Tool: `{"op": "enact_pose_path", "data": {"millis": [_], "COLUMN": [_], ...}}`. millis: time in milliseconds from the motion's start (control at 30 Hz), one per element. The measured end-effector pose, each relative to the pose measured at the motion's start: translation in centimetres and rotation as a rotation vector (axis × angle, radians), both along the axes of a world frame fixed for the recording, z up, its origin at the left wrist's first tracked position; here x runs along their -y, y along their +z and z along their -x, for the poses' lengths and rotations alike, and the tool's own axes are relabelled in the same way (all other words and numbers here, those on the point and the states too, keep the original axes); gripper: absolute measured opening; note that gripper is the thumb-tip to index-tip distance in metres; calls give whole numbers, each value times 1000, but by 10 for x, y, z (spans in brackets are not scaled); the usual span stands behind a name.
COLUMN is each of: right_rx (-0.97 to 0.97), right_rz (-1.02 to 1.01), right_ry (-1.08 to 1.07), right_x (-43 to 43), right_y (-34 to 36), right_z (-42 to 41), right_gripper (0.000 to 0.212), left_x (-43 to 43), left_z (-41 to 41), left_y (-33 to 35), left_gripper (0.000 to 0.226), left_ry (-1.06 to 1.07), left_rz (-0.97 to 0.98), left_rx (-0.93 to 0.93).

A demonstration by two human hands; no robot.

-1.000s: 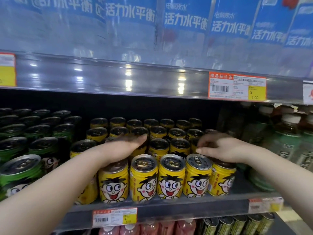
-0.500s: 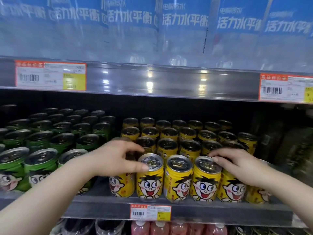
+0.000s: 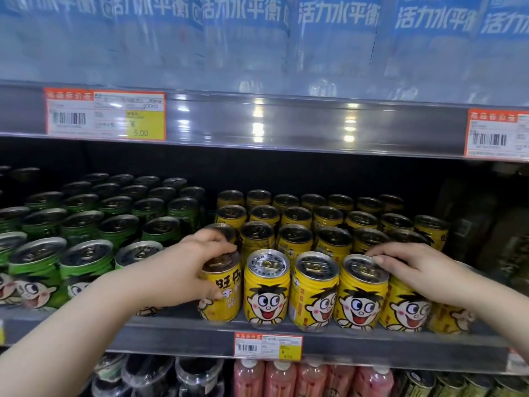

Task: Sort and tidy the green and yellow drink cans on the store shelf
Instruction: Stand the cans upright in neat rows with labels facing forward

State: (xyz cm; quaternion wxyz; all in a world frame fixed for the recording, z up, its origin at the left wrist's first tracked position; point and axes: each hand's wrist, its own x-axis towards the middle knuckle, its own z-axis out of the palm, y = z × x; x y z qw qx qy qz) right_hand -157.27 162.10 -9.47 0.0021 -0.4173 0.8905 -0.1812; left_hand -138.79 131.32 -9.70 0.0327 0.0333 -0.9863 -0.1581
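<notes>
the left hand (image 3: 197,270) grips the end can (image 3: 221,293) of the front yellow row, just left of centre in the frame. its fingers curl over the lid and the thumb presses the side. that can is turned so red lettering faces out, while the ones beside it show a cartoon face. the right hand (image 3: 415,270) lies at centre right, fingers nearly straight across the lid of the covered can (image 3: 406,308). its fingertips touch the rim of the neighbouring can (image 3: 362,293) to the left, and it grasps nothing that i can see.

the yellow cans (image 3: 315,224) are short ribbed metal cylinders with dull silver pull-tab lids, upright in tight rows across the middle and right. the green cans (image 3: 86,222), of the same shape, fill the left side beside them. both sorts stand on a grey metal shelf (image 3: 372,342) whose front lip carries a red-and-yellow price tag (image 3: 267,345). the recess behind is dark. above, a glossy grey rail (image 3: 286,124) reflects ceiling lights and bears a price label (image 3: 106,116) at upper left. clear bottles with blue labels (image 3: 243,38) line the top of the frame, and pink bottles (image 3: 280,379) stand along the bottom edge.
</notes>
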Motion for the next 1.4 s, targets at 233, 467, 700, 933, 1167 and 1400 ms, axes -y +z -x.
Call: {"op": "enact_pose_path", "data": {"millis": [233, 467, 700, 933, 1167, 1400], "right_rx": [-144, -242, -37, -64, 15, 116], "right_rz": [127, -126, -173, -226, -162, -433], "right_ry": [22, 234, 273, 225, 156, -104], "right_x": [17, 82, 76, 70, 50, -35], "right_y": [11, 8, 27, 18, 30, 43], "right_z": [-21, -75, -51, -42, -41, 13], "right_gripper": [28, 61, 66, 70, 72, 83], "left_x": [10, 3, -23, -53, -48, -109], "left_z": [-3, -4, 5, 26, 28, 51], "left_y": [-1, 2, 3, 0, 5, 10], "left_gripper": [77, 83, 114, 84, 87, 85], "left_ry": [-43, 103, 114, -13, -9, -134], "left_rz": [-20, 72, 297, 305, 253, 205], "left_rx": [19, -14, -27, 8, 53, -106]}}
